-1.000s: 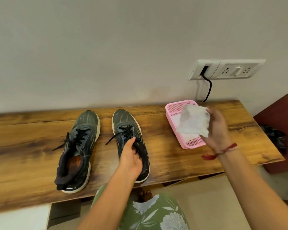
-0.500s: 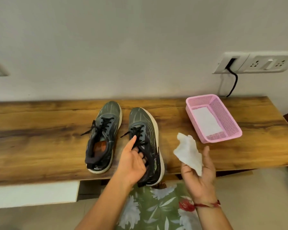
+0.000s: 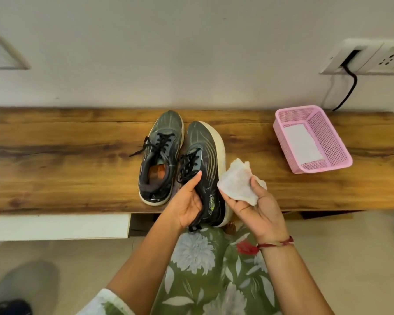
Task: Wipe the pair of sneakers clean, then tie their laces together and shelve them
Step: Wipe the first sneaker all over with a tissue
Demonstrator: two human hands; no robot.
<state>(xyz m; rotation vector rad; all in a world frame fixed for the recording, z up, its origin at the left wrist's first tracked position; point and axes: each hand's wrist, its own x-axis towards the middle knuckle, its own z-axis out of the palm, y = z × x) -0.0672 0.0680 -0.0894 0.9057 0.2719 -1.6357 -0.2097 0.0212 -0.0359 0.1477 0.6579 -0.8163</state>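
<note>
dark sneaker [image 3: 206, 153] tipped sideways, my left hand [image 3: 188, 202] grips its heel, right hand [image 3: 261, 214] pinches a crumpled wipe [image 3: 234, 181]

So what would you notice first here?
The hands in the middle: the left hand grips a tilted dark grey sneaker with black laces, and the right hand holds a crumpled white wipe beside it. The matching sneaker sits on the brown wooden bench, with a pink plastic mesh basket at its right end.
</note>
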